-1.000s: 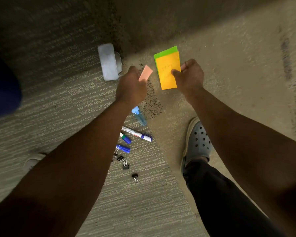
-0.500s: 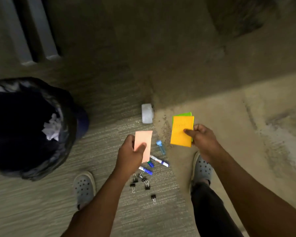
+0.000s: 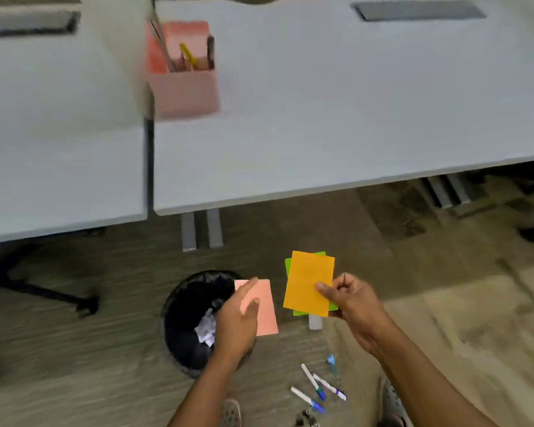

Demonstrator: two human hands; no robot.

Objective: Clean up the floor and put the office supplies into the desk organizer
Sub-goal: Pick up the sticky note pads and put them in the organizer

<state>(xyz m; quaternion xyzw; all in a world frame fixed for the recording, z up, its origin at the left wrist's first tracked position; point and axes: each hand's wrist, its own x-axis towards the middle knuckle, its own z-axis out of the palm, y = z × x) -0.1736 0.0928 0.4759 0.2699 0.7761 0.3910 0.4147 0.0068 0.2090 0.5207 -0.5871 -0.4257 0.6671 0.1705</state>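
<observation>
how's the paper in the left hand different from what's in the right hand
The left hand holds one pink sheet; the right hand pinches an orange sheet stacked on a green sheet. The pink sheet looks smaller than the orange one. All are plain coloured paper rectangles.

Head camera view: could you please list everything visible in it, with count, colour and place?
desks: two, white, top half
desk organizer: one, pink, on the desk, pens inside
trash bin: one, black, floor, crumpled paper inside
pink note: one, in left hand
orange note: one, in right hand
green note: one, behind the orange note
markers: three, white with blue or green, carpet
binder clips: black, bottom edge, count unclear
left hand: holds pink note
right hand: pinches orange and green notes
</observation>
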